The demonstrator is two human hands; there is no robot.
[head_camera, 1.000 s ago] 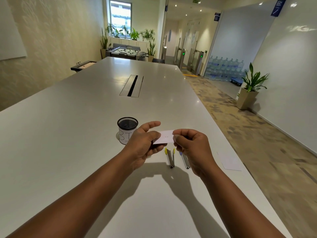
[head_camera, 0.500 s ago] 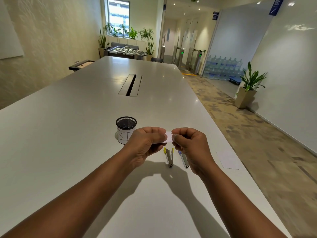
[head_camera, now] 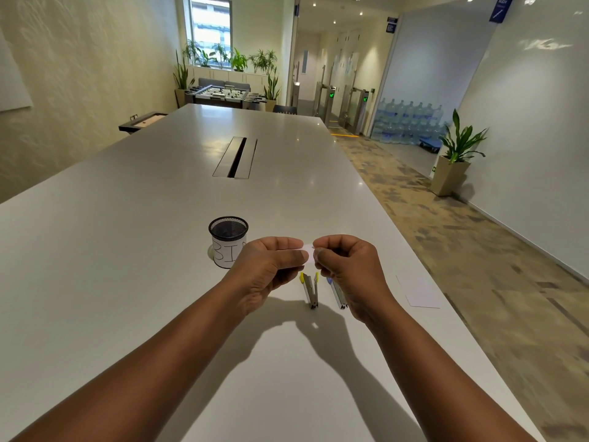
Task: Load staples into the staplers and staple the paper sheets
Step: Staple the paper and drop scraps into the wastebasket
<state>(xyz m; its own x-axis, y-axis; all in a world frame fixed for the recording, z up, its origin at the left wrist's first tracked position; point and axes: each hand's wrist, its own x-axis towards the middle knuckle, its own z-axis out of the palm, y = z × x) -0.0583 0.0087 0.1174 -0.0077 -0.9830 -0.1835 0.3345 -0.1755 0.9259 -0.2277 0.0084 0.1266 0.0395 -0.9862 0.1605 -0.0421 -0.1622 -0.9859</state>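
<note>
My left hand (head_camera: 271, 266) and my right hand (head_camera: 344, 266) both pinch one small white staple box (head_camera: 308, 250) above the long white table (head_camera: 127, 250). Only a sliver of the box shows between my fingers. Below my hands a stapler with yellow tips (head_camera: 309, 290) lies opened up on the table. Beside it, a second stapler with a blue tip (head_camera: 337, 293) is partly hidden by my right hand. White paper sheets (head_camera: 419, 291) lie flat near the table's right edge.
A black mesh cup (head_camera: 228, 240) with a paper label reading "BIN" stands just left of my left hand. A cable slot (head_camera: 236, 157) runs along the table's middle. The right table edge drops to a carpeted walkway with a potted plant (head_camera: 455, 161).
My hands have come closer together on the small white box, so less of it shows than a second ago. The staplers and paper have not moved.
</note>
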